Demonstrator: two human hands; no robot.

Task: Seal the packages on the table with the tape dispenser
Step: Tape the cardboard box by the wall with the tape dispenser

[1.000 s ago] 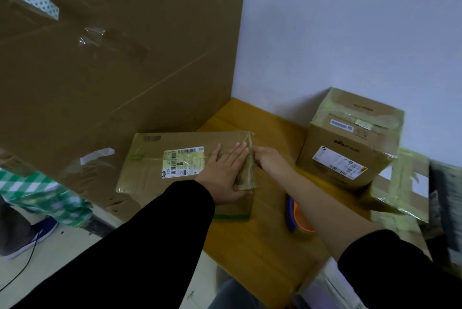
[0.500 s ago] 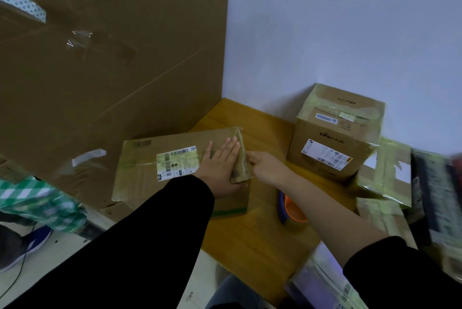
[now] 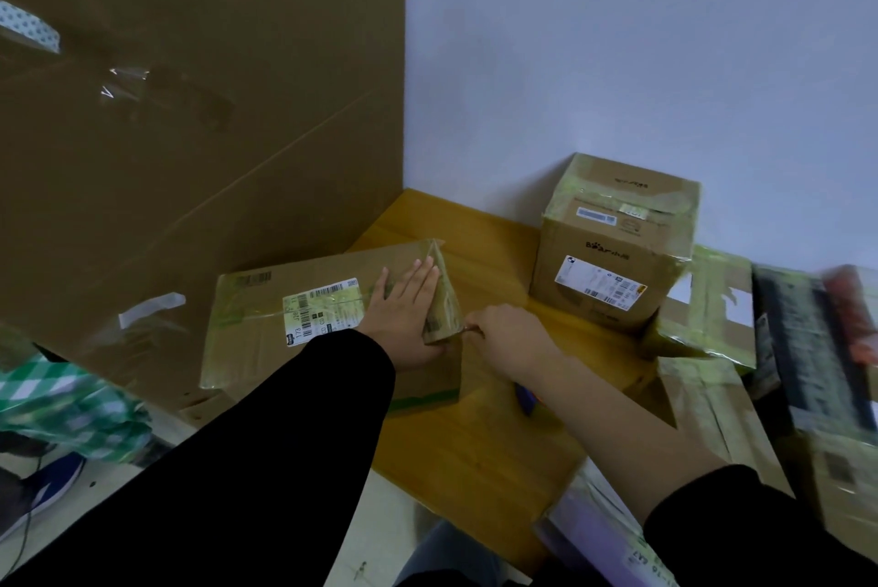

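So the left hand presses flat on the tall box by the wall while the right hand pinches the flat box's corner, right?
No. The head view shows the left hand pressing flat on the flat box, not the tall box by the wall. The right hand does pinch the flat box's corner.

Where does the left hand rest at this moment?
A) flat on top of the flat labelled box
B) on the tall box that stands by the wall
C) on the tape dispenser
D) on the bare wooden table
A: the left hand lies with straight fingers on top of the flat labelled box, near its right edge.
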